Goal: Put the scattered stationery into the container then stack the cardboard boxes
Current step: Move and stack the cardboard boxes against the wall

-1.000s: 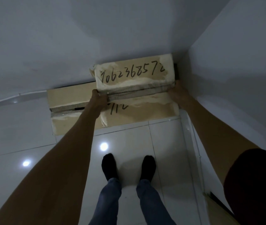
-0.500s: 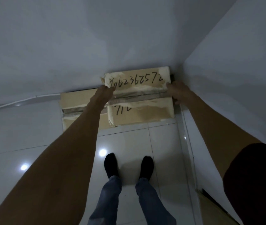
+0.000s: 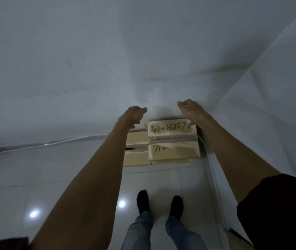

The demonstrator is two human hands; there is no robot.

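Both hands are off it: left hand (image 3: 132,115) and right hand (image 3: 190,110) hang empty, fingers loosely curled, above the numbered box (image 3: 173,141) stacked on the lower box (image 3: 136,149) in the far right corner.

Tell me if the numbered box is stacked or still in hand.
Stacked: the numbered box lies on the lower box; left hand and right hand are raised clear.

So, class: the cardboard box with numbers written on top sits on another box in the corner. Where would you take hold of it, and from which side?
Grip the numbered box at its two short ends, one hand each, coming down from above and in front. It lies flat and wide on the lower box. The wall is close on its right, so that hand likely has little room. Both hands hover above it, empty.
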